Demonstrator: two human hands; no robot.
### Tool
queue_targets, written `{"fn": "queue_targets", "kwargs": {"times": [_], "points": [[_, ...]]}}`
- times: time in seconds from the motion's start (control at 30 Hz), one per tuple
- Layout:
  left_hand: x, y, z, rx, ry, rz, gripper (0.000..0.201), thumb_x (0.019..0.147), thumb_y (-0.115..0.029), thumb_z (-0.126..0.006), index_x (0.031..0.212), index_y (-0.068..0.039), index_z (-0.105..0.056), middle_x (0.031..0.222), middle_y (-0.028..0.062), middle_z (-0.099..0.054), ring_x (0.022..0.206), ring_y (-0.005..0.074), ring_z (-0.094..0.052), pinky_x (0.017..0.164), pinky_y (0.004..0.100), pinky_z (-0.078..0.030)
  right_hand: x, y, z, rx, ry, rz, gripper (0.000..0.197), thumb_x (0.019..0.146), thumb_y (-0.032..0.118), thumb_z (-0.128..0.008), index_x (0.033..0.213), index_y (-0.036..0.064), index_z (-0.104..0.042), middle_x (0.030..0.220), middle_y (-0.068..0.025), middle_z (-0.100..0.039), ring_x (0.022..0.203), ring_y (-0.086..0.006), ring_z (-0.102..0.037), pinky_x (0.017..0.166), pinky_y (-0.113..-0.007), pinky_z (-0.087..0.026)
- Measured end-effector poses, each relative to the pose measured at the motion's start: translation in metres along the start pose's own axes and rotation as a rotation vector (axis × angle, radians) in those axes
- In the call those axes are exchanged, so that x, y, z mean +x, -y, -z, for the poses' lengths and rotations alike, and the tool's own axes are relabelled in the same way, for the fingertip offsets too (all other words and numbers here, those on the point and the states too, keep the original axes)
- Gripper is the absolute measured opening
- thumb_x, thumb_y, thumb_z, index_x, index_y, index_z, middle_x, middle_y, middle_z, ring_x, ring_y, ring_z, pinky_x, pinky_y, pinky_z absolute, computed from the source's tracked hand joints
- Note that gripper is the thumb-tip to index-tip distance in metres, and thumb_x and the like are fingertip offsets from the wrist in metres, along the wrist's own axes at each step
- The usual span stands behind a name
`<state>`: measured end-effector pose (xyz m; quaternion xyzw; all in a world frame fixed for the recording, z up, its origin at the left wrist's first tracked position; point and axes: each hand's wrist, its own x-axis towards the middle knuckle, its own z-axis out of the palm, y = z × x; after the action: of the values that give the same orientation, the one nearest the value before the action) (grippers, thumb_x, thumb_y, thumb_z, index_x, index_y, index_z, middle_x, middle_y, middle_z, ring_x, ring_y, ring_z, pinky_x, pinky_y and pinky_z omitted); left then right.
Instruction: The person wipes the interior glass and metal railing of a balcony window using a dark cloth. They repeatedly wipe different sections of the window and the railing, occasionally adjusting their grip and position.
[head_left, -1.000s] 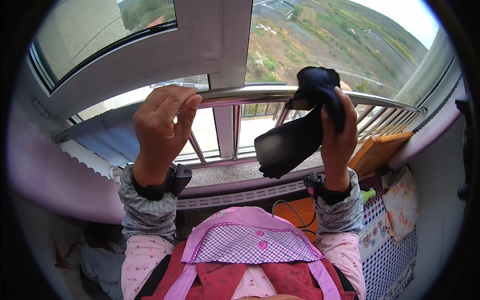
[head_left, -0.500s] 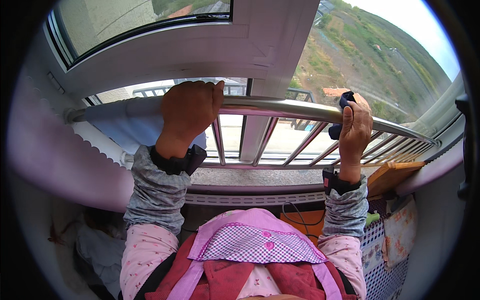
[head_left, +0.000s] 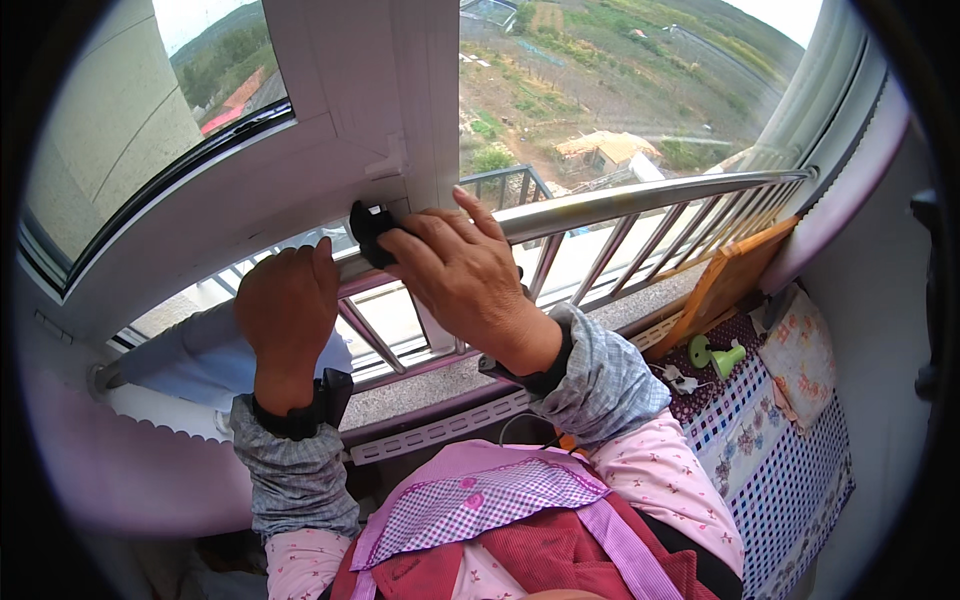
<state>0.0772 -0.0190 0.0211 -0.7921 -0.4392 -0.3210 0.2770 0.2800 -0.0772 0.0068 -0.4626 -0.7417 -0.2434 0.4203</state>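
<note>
A shiny metal railing [head_left: 600,204] runs across the window. My left hand [head_left: 288,315] is closed round its top bar, beside a grey-blue cloth [head_left: 190,355] draped over the left end. To the right of it, my right hand [head_left: 465,275] lies over the bar with a small black cloth [head_left: 370,232] bunched under its fingers. The black cloth touches the top bar close to the window frame. My right palm hides part of the cloth and the bar.
An open white window sash [head_left: 370,90] stands just beyond the railing. At the right, a wooden board [head_left: 715,290] leans near the railing. A green plastic object [head_left: 722,358] and a floral cloth [head_left: 800,350] lie on a checked cover [head_left: 770,490]. A stone sill [head_left: 400,402] runs below.
My right hand has slid left along the top bar with the black cloth, coming close to my left hand. My left hand keeps its grip on the rail. The view has turned rightward.
</note>
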Motion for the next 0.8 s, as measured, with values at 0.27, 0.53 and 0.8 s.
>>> {"fn": "queue_targets", "kwargs": {"times": [0.27, 0.53, 0.8], "points": [[-0.002, 0.001, -0.003, 0.049, -0.085, -0.067, 0.046, 0.102, -0.031, -0.051, 0.062, -0.011, -0.056, 0.059, 0.0072, -0.056, 0.056, 0.0281, -0.059, 0.054, 0.0406, -0.046, -0.040, -0.106, 0.070, -0.171, -0.077, -0.037, 0.018, 0.095, 0.021, -0.063, 0.107, 0.0080, -0.061, 0.103, -0.0105, -0.066, 0.102, -0.0307, -0.065, 0.107, -0.048, -0.044], [-0.006, 0.011, 0.000, -0.052, 0.015, -0.087, 0.044, 0.101, -0.039, -0.053, 0.069, -0.010, -0.057, 0.067, 0.0085, -0.058, 0.064, 0.0309, -0.060, 0.057, 0.0424, -0.047, -0.101, -0.238, 0.128, -0.430, -0.130, -0.236, 0.023, 0.103, 0.025, -0.053, 0.103, 0.0039, -0.063, 0.094, -0.0175, -0.066, 0.095, -0.0380, -0.064, 0.104, -0.049, -0.045], [0.024, -0.054, 0.027, -0.245, 0.034, -0.172, 0.037, 0.099, -0.039, -0.057, 0.092, -0.004, -0.069, 0.089, 0.0131, -0.067, 0.084, 0.0341, -0.064, 0.071, 0.0412, -0.052, -0.097, -0.304, 0.176, -0.378, -0.159, -0.536, 0.031, 0.103, 0.032, -0.051, 0.096, 0.0071, -0.068, 0.092, -0.0148, -0.070, 0.094, -0.0375, -0.064, 0.094, -0.049, -0.045]]}}
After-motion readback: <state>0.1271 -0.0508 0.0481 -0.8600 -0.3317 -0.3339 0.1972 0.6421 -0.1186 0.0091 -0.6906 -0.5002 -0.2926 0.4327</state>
